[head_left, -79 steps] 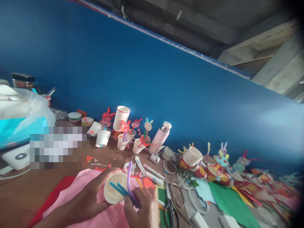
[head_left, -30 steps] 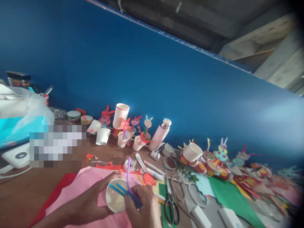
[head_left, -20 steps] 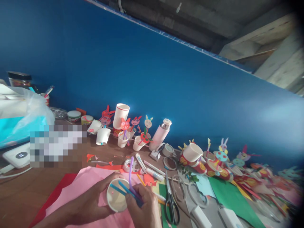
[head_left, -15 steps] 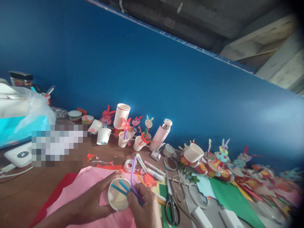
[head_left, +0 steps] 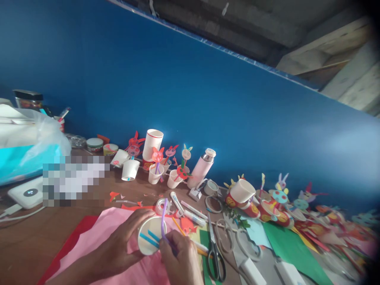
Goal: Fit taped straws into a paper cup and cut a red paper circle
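Observation:
My left hand (head_left: 126, 239) is wrapped round the side of a white paper cup (head_left: 145, 226), whose open mouth faces me. Inside the cup's mouth lie two blue straws (head_left: 148, 240), their right ends reaching my right fingers. A purple straw (head_left: 163, 215) with a bend is pinched by my right hand (head_left: 182, 253) at the cup's right rim, its upper part standing up. Whether those fingers also grip the blue straws is hidden. Beneath both hands lies pink paper (head_left: 109, 225).
Scissors (head_left: 216, 257), a tape roll (head_left: 162, 206) and markers (head_left: 194, 217) lie right of the cup. Behind stand paper cups with rabbit figures (head_left: 156, 174) and a pink thermos (head_left: 200, 170). Green paper (head_left: 287, 245) and more cup crafts (head_left: 276, 206) spread rightward. A power bank (head_left: 25, 194) is at left.
The cup has shifted slightly up and right. The purple straw now stands more upright and further left. The blue straws show lower in the cup's mouth.

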`<state>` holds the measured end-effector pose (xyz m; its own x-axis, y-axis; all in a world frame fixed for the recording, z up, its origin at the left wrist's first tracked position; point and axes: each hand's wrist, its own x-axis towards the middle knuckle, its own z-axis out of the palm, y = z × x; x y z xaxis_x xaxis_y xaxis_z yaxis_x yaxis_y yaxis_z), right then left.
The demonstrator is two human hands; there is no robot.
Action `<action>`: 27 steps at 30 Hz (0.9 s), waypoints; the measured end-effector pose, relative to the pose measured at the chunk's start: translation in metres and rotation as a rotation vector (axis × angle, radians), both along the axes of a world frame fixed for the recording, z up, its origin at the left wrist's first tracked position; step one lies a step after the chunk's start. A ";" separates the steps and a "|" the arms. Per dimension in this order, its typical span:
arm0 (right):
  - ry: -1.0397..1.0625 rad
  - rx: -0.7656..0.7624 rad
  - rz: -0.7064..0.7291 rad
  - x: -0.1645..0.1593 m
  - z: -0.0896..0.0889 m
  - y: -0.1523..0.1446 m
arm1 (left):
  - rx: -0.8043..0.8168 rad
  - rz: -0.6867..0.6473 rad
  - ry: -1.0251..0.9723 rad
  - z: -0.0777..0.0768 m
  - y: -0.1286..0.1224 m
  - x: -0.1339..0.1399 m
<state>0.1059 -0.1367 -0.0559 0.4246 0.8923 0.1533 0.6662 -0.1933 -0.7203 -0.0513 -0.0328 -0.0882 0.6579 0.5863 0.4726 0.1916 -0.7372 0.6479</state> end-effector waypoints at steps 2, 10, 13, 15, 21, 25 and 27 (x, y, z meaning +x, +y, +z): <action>0.044 0.011 -0.002 -0.001 -0.001 0.001 | 0.048 0.014 -0.027 -0.001 0.002 0.001; 0.226 0.063 0.014 -0.005 0.010 -0.002 | -0.094 0.128 -0.102 -0.005 0.000 0.005; 0.369 0.089 0.090 -0.008 0.013 -0.003 | -0.111 0.107 -0.122 -0.005 0.000 0.006; 0.455 0.106 0.144 -0.010 0.013 -0.002 | -0.115 0.094 -0.131 -0.006 0.000 0.006; 0.593 0.062 0.098 -0.013 0.008 -0.002 | 0.037 0.124 -0.144 -0.009 0.003 0.006; 0.534 0.074 0.066 -0.013 0.007 -0.004 | 0.083 0.130 -0.137 -0.009 0.004 0.008; 0.506 0.079 0.085 -0.013 0.009 -0.005 | 0.067 0.150 -0.133 -0.008 0.005 0.008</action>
<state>0.0934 -0.1422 -0.0469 0.3893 0.9210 0.0155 0.2416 -0.0858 -0.9666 -0.0431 -0.0283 -0.0959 0.4947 0.6379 0.5902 0.2191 -0.7488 0.6256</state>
